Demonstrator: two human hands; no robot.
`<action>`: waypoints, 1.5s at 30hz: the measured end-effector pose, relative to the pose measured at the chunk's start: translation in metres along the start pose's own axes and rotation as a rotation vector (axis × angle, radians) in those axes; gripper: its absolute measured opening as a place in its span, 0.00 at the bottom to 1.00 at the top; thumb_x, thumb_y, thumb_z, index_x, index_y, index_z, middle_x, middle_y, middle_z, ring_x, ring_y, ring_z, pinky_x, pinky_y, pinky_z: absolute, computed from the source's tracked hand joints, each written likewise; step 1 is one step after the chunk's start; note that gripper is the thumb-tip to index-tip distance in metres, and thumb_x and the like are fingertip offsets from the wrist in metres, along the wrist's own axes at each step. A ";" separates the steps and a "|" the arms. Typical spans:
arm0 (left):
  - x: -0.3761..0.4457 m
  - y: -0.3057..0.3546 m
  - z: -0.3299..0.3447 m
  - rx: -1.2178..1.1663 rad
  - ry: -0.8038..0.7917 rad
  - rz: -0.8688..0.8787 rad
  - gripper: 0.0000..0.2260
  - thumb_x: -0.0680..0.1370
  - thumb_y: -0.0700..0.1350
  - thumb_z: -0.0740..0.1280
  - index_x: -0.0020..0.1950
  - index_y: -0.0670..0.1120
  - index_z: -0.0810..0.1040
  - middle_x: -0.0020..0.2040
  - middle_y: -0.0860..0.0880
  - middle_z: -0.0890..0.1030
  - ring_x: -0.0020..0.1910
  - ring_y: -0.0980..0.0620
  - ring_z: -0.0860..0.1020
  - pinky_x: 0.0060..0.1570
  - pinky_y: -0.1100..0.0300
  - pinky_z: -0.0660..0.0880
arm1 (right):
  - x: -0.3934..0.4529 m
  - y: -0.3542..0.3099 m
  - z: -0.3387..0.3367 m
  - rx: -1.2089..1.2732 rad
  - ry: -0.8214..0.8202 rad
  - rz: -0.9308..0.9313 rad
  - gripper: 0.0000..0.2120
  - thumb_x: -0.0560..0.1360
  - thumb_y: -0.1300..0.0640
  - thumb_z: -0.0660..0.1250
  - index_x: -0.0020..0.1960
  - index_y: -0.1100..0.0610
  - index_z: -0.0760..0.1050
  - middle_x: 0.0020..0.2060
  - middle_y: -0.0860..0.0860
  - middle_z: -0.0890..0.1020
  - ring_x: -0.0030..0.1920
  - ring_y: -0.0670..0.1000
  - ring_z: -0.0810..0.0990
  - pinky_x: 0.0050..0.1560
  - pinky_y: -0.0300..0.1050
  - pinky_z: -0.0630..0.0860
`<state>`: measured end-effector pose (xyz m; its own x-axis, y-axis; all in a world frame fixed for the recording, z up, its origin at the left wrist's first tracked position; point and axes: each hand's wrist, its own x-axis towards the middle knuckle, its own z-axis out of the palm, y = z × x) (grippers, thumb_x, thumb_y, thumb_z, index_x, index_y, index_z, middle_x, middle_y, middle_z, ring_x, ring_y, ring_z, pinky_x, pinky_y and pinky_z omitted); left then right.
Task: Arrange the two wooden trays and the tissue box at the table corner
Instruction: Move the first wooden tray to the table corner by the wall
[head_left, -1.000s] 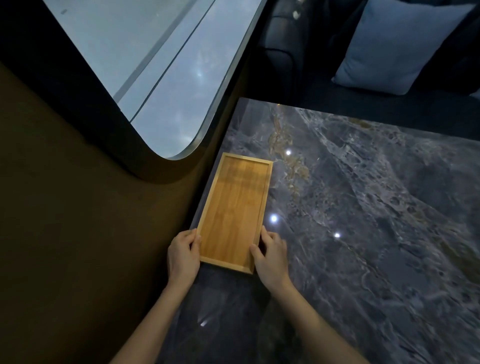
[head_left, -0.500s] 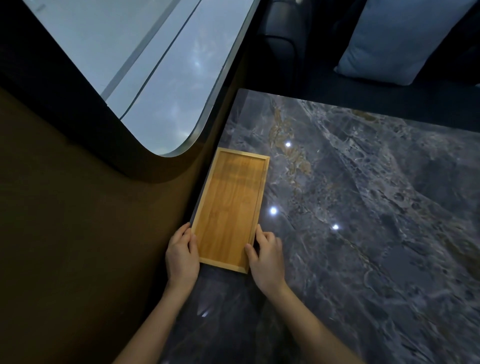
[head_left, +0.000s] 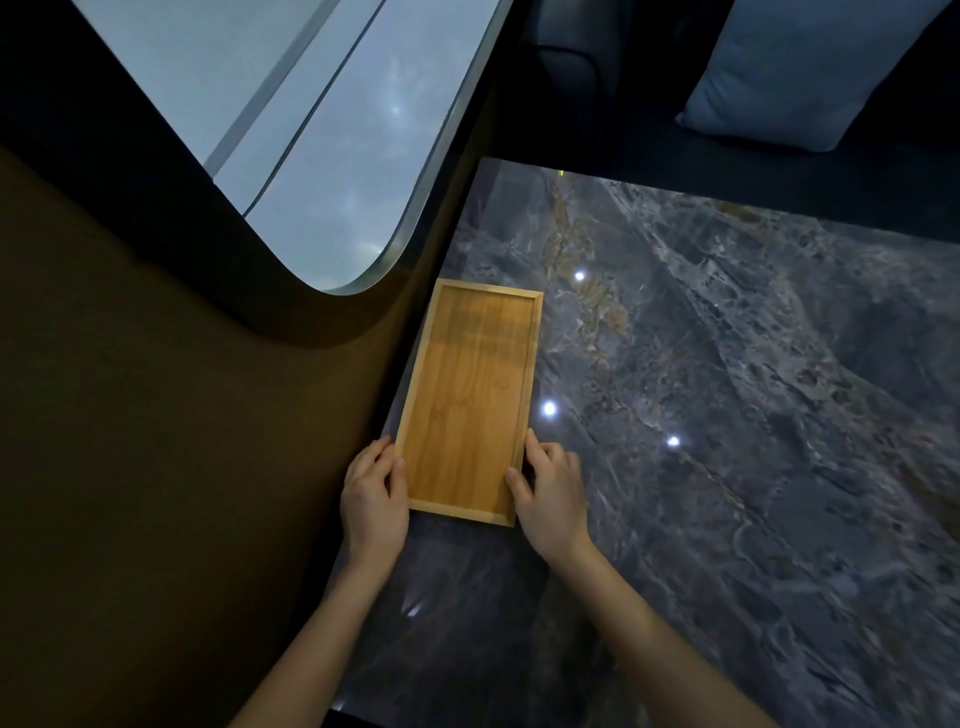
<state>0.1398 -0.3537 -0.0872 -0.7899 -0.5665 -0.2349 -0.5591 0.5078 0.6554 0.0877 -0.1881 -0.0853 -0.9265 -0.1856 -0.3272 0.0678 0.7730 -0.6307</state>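
Two bare forearms coming up from bottom edge. Left hand (head_left: 375, 493) at tray's near-left corner: fingers (head_left: 382, 457) loosely curled, close together, tips against outer left rim, thumb on rim too; not wrapped under, can't tell if any real pinch. Right hand (head_left: 551, 491) at near-right corner: fingers (head_left: 537, 449) half curled along outer right rim, thumb tip resting on rim top nr the near end; again more a press from the side than a closed grasp. Wooden tray (head_left: 470, 400) between both hands, lying flat on dark marble table (head_left: 727, 415), nothing inside. Long axis running away from the person, far end tipped slightly to the right; short near end just ahead of the wrists. Left long side right beside table's left edge, along brown wall panel (head_left: 182, 441). Only one tray in view; tissue box not seen. Beyond: rounded window (head_left: 311, 130) upper left, dark seat w/ blue cushion (head_left: 810, 78) past table's far edge.
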 end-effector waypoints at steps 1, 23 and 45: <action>0.000 -0.001 0.000 0.003 -0.005 0.006 0.16 0.78 0.39 0.59 0.65 0.38 0.71 0.67 0.41 0.73 0.68 0.45 0.69 0.67 0.52 0.65 | 0.000 0.000 0.000 -0.008 -0.005 0.001 0.26 0.77 0.53 0.59 0.73 0.57 0.56 0.60 0.54 0.73 0.62 0.54 0.66 0.64 0.46 0.65; 0.000 -0.001 -0.002 -0.070 0.011 -0.027 0.16 0.78 0.39 0.59 0.65 0.38 0.72 0.67 0.41 0.73 0.65 0.45 0.72 0.64 0.56 0.67 | -0.004 -0.002 0.007 0.023 0.012 0.021 0.27 0.77 0.52 0.59 0.73 0.57 0.56 0.61 0.55 0.73 0.62 0.53 0.67 0.64 0.47 0.67; 0.010 0.043 -0.026 0.209 -0.187 0.086 0.21 0.78 0.43 0.60 0.70 0.40 0.64 0.70 0.40 0.69 0.67 0.44 0.69 0.65 0.51 0.68 | 0.009 -0.008 -0.040 0.158 -0.346 0.123 0.16 0.75 0.53 0.61 0.59 0.59 0.73 0.54 0.56 0.80 0.55 0.55 0.77 0.57 0.50 0.74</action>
<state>0.1142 -0.3547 -0.0430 -0.8588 -0.3955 -0.3257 -0.5121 0.6825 0.5216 0.0636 -0.1718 -0.0551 -0.7303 -0.3119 -0.6077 0.2512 0.7047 -0.6635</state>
